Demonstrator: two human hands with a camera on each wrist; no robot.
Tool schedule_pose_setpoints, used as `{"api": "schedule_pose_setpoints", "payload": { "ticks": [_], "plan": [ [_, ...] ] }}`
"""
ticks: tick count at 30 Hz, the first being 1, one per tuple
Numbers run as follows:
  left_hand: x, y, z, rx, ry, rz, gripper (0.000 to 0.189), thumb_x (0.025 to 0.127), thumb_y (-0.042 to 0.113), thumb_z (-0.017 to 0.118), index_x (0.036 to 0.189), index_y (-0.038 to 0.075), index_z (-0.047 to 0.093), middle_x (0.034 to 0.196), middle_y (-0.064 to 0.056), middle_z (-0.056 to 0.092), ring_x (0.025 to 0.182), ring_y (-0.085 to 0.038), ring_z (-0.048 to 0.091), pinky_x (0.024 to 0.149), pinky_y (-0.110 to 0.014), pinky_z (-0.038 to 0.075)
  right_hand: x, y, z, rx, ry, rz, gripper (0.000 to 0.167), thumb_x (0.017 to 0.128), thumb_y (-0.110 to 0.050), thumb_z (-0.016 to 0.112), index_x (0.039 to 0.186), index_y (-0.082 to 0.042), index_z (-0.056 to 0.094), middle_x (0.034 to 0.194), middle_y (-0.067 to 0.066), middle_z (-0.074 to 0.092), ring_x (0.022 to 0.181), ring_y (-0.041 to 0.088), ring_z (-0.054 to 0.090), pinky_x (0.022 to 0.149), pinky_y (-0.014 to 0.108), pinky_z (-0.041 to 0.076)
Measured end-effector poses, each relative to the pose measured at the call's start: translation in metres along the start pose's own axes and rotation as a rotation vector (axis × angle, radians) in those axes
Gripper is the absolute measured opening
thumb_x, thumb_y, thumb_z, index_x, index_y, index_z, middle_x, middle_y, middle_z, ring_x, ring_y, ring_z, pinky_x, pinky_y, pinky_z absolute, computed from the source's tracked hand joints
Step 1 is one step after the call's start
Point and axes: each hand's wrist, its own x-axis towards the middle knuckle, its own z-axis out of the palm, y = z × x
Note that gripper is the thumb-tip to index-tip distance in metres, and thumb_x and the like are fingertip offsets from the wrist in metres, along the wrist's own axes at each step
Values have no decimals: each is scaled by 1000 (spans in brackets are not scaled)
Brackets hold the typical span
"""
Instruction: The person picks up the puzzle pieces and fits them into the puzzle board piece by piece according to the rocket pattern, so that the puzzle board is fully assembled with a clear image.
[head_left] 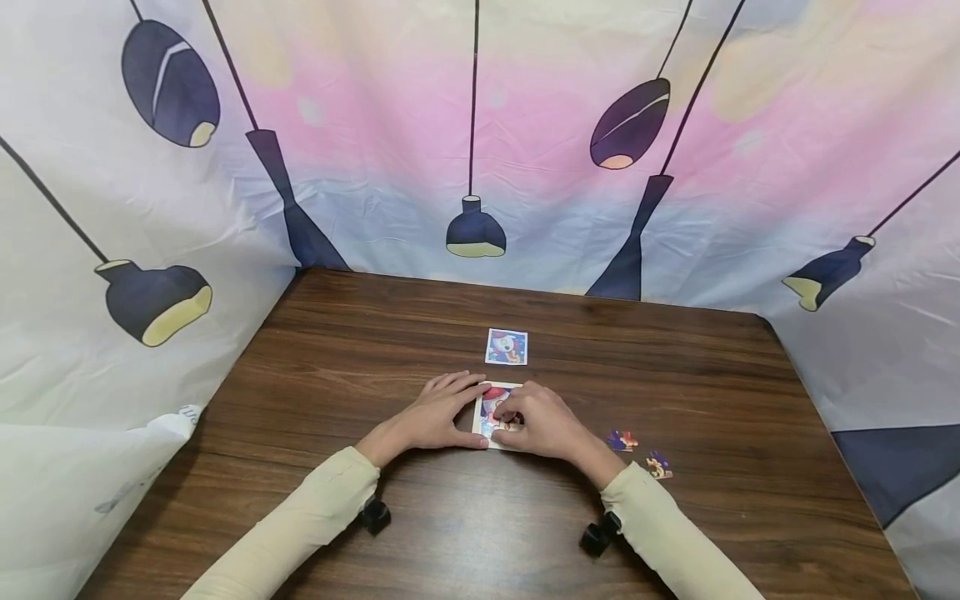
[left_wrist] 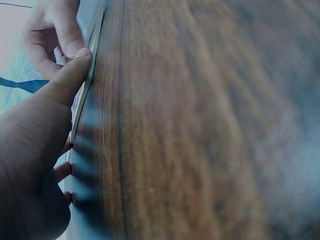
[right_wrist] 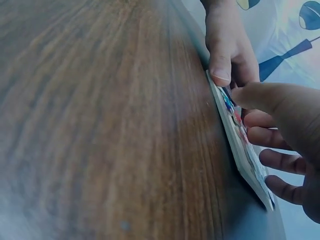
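Note:
A small jigsaw puzzle board (head_left: 487, 417) with a pale border and a colourful picture lies on the table before me. My left hand (head_left: 438, 414) holds it at the left, thumb at the near corner and index finger at the far one. Over the right part of the picture, my right hand (head_left: 546, 421) bends its fingers down, thumb and index fingertips on the puzzle surface. Cannot tell whether a piece sits between them. Seen from the right wrist, the board (right_wrist: 242, 150) runs under both hands, and the left thumb (right_wrist: 220, 72) rests at its end.
A square picture card (head_left: 506, 347) lies just beyond the board. Right of my right wrist are two loose puzzle parts, one purple and red (head_left: 622, 440), one purple and yellow (head_left: 658, 465). Printed cloth (head_left: 405, 225) hangs around the brown wooden table (head_left: 360, 333).

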Motion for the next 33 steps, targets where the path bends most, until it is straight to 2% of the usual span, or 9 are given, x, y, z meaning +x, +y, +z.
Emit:
{"api": "schedule_pose_setpoints", "payload": {
  "ticks": [4,9,17,27,33],
  "plan": [
    [1,0,1,4,-1,-5,97,85,71,68,160,18,38,166,-4,31,155,-34,21,121,-61,16,0,2,0,3,21,0,17,88,-35,80,100,-23,81,88,-12,69,83,8,56,70,28,47],
    [1,0,1,4,-3,-3,96,85,71,68,160,18,37,166,-4,31,155,-34,21,121,-62,16,0,2,2,-33,10,-6,20,89,-38,79,105,-26,83,92,-11,69,85,8,56,71,29,47],
    [1,-1,1,6,-7,-3,97,85,71,68,160,18,37,167,-4,30,155,-34,21,120,-62,17,0,-2,5,-45,15,-1,17,87,-39,80,99,-27,83,93,-11,68,84,9,54,72,31,46],
    [1,0,0,8,-11,-6,96,86,71,68,160,18,38,166,-4,30,155,-33,21,120,-62,17,1,-3,6,-36,-6,17,17,88,-39,79,99,-27,83,93,-12,68,86,9,54,74,32,45],
    [2,1,0,7,-12,-9,96,86,71,68,160,18,38,166,-4,31,154,-33,21,120,-62,17,2,-3,8,-46,12,27,15,89,-40,77,93,-27,81,92,-13,69,86,8,56,74,31,46]
  ]
}}
